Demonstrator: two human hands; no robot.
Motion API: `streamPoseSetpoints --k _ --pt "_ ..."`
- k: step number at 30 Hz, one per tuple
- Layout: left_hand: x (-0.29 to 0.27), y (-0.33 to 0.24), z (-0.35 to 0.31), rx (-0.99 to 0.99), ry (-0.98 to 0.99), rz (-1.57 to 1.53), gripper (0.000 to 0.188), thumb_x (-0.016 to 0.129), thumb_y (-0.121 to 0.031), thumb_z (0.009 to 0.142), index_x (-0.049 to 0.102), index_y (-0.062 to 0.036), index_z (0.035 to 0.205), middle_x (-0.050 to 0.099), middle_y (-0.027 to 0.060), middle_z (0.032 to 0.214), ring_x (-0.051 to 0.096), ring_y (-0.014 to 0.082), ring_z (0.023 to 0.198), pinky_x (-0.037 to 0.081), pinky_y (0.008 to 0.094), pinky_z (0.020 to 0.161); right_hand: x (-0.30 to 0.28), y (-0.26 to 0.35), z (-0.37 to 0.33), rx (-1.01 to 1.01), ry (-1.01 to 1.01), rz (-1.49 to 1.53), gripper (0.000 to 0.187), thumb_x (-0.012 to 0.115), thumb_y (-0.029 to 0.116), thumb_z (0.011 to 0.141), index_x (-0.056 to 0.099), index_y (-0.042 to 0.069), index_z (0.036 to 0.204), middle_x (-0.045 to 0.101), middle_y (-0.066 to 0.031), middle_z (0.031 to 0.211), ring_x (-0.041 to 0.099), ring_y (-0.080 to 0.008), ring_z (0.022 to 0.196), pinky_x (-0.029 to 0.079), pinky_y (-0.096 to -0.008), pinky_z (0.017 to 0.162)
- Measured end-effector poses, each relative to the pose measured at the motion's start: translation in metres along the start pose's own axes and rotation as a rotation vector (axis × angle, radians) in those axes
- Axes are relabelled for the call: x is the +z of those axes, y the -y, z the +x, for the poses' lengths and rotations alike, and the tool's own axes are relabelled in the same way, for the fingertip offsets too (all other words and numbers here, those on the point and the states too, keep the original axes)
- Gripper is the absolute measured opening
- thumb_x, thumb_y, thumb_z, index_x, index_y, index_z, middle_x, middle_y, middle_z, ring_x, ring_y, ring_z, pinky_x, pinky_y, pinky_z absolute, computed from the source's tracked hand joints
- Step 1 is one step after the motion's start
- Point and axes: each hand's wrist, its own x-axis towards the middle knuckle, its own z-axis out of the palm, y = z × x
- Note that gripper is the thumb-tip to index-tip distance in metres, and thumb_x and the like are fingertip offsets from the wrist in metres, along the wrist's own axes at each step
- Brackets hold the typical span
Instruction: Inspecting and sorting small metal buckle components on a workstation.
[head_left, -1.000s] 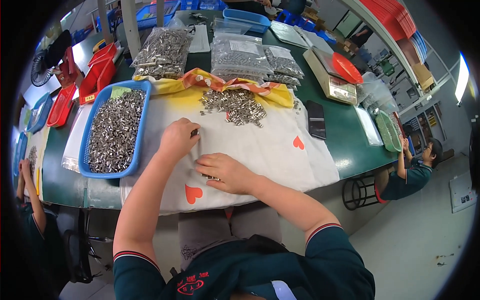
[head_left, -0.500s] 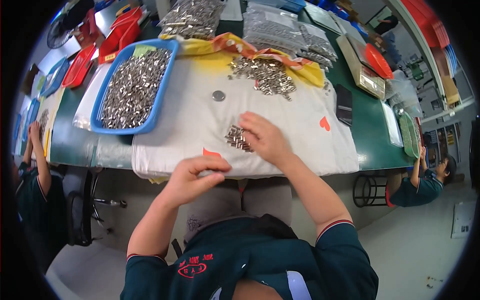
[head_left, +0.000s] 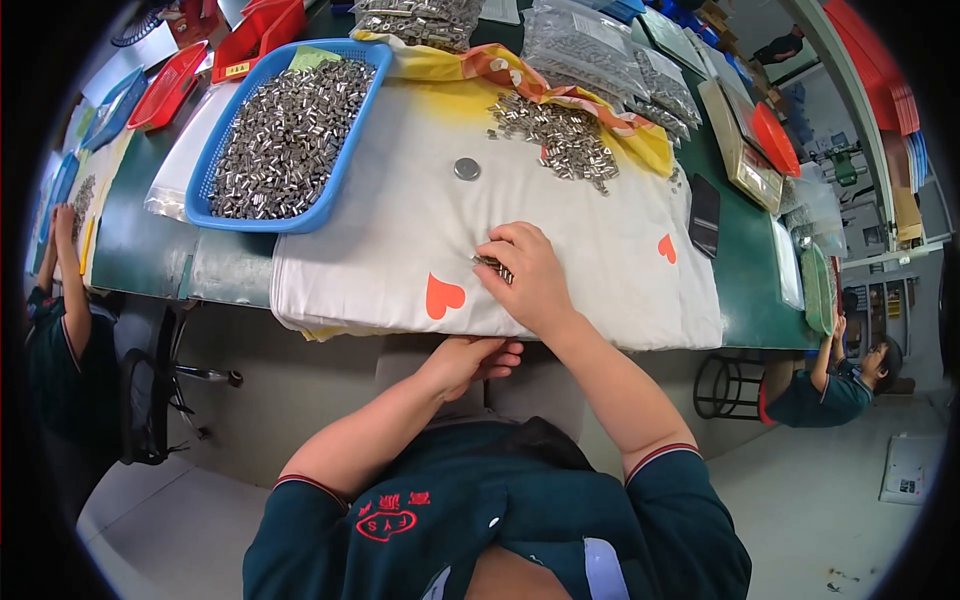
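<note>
My right hand (head_left: 532, 280) is curled over a small cluster of short silvery metal cylinders (head_left: 494, 266) on the white cloth (head_left: 370, 240), its fingers closed round them; part of the cluster is hidden under the palm. Just below the cloth's front edge, my left hand (head_left: 472, 364) is cupped with its fingers loosely apart, and nothing shows in it. A round metal disc (head_left: 467, 169) lies farther back on the cloth. Behind it and to the right spreads a loose heap of the same cylinders (head_left: 560, 138).
A blue basket (head_left: 322, 212) full of metal cylinders stands at the left. Bulging clear bags (head_left: 585, 50) line the back, beside a folded yellow-orange cloth edge (head_left: 430, 65). At right lie a dark phone (head_left: 704, 215) and a scale (head_left: 740, 150). Other people sit at both sides.
My left hand has dropped from above the cloth to below its front edge, moving right. My right hand has closed over the cylinder cluster. The whole view has shifted slightly.
</note>
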Motion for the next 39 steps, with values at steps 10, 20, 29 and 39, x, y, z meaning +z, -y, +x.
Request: streamPoseSetpoints --k 10,20,29,39 --pt "-0.006 0.002 0.008 -0.080 0.106 -0.278 0.026 0.044 -0.016 0.089 0.049 -0.0012 0.110 0.057 0.0106 0.102 0.059 0.0200 0.089 0.050 0.0361 0.076 -0.028 -0.010 -0.012 -0.005 0.032 0.089 0.016 0.062 0.007 0.069 0.058 0.004 0.084 0.056 -0.0094 0.097 0.052 -0.0273 0.096 0.045 -0.0333 0.078" --pt "0.001 0.003 0.018 -0.175 0.244 -0.447 0.036 0.034 -0.029 0.092 0.044 -0.0035 0.115 0.051 0.0139 0.111 0.052 0.0259 0.103 0.044 0.0433 0.086 -0.003 0.014 -0.015 0.211 -0.086 -0.138 0.026 0.064 0.013 0.070 0.059 0.002 0.093 0.051 -0.0138 0.103 0.048 -0.0297 0.099 0.039 -0.0359 0.085" --pt "0.022 0.001 0.026 -0.217 0.294 -0.506 0.040 0.027 -0.035 0.093 0.043 -0.0057 0.116 0.053 0.0140 0.111 0.051 0.0264 0.105 0.043 0.0416 0.089 -0.007 0.011 -0.024 0.240 -0.122 -0.067 0.014 0.063 0.006 0.068 0.060 0.002 0.081 0.054 -0.0098 0.092 0.051 -0.0256 0.089 0.043 -0.0338 0.073" --pt "0.025 0.010 0.027 -0.129 0.346 -0.733 0.037 0.024 -0.033 0.094 0.043 -0.0078 0.115 0.053 0.0085 0.109 0.054 0.0206 0.099 0.047 0.0359 0.085 -0.013 0.025 -0.045 0.261 -0.120 -0.027 0.011 0.063 0.004 0.067 0.060 0.003 0.078 0.054 -0.0085 0.090 0.051 -0.0250 0.087 0.043 -0.0328 0.072"
